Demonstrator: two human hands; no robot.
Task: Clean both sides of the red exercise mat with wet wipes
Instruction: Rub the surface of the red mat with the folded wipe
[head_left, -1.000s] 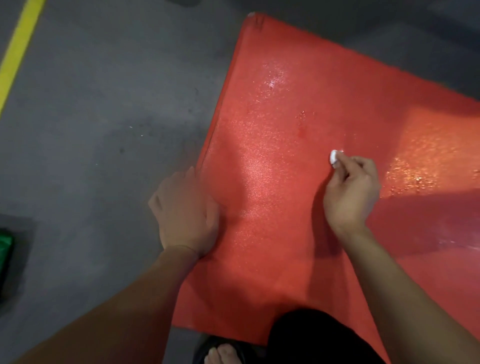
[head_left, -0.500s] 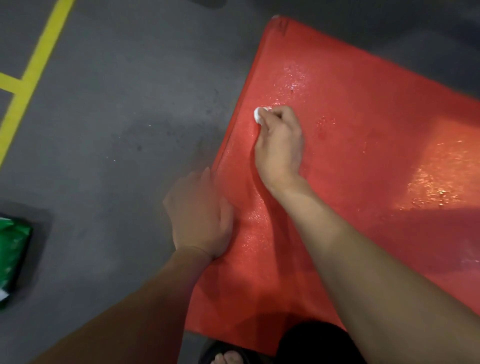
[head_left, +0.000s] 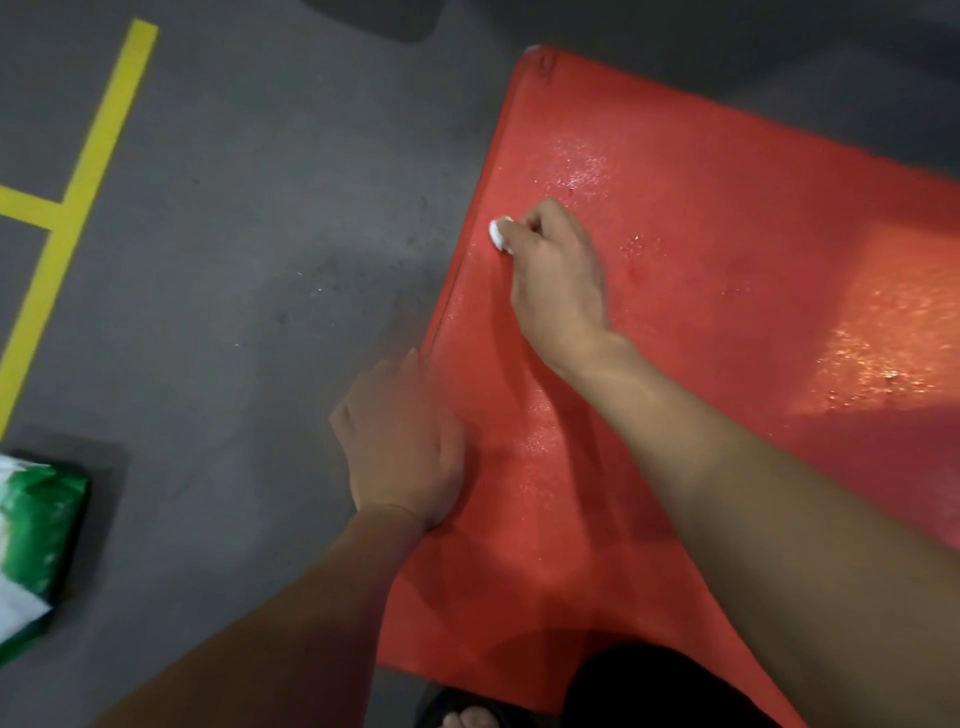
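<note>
Pinching a wet wipe (head_left: 500, 235), the right hand (head_left: 558, 280) presses the red mat (head_left: 727, 312).

No text can be read on the green-and-white packet (head_left: 36, 540).

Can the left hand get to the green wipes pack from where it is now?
Probably yes. The left hand rests at the mat's left edge holding nothing, and only bare grey floor lies between it and the wipes pack at the frame's left edge. Whether the arm stretches that far can't be told.
</note>
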